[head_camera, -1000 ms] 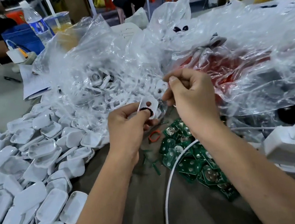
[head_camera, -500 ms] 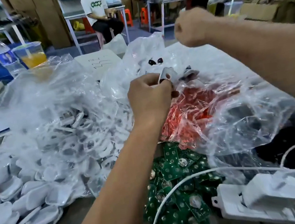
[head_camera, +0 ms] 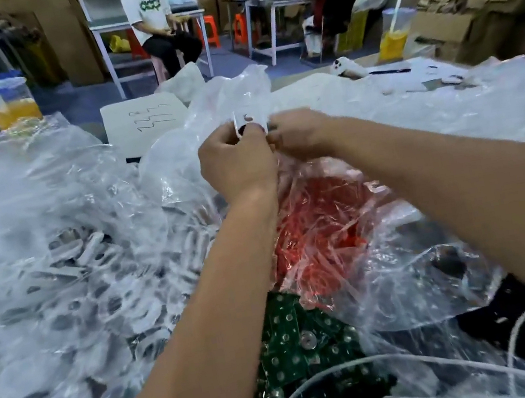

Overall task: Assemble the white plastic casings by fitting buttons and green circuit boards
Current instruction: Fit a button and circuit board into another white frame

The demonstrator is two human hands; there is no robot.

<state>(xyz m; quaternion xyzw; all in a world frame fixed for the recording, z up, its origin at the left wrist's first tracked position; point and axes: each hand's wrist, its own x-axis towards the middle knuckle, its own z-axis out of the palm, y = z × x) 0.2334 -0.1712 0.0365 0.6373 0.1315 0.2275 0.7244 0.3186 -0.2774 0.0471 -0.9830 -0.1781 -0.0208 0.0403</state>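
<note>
Seen from a head-worn camera, looking down over a cluttered work table. At centre, raised above the bags: left hand (head_camera: 236,161), fingers curled, pinching a small white plastic casing (head_camera: 248,124) held upright at its fingertips. Touching it from the right: right hand (head_camera: 300,133), fingers bent in toward the casing's edge, possibly pinching a small part, though too blurred to tell. A dark spot, perhaps a button, on the casing's face.

Directly beneath the hands: clear plastic bag of red parts (head_camera: 326,233). Nearer the camera, between the forearms: loose pile of green circuit boards (head_camera: 299,342). To the left: large clear bag of white casings (head_camera: 69,276), blurred. At lower right: white cable (head_camera: 318,377) curving across the boards, and a bag of black parts (head_camera: 503,315).

Farther back: a sheet of paper with handwritten marks (head_camera: 146,122), a cup of orange drink with a straw (head_camera: 7,106), and a seated person in a white T-shirt (head_camera: 152,26).
</note>
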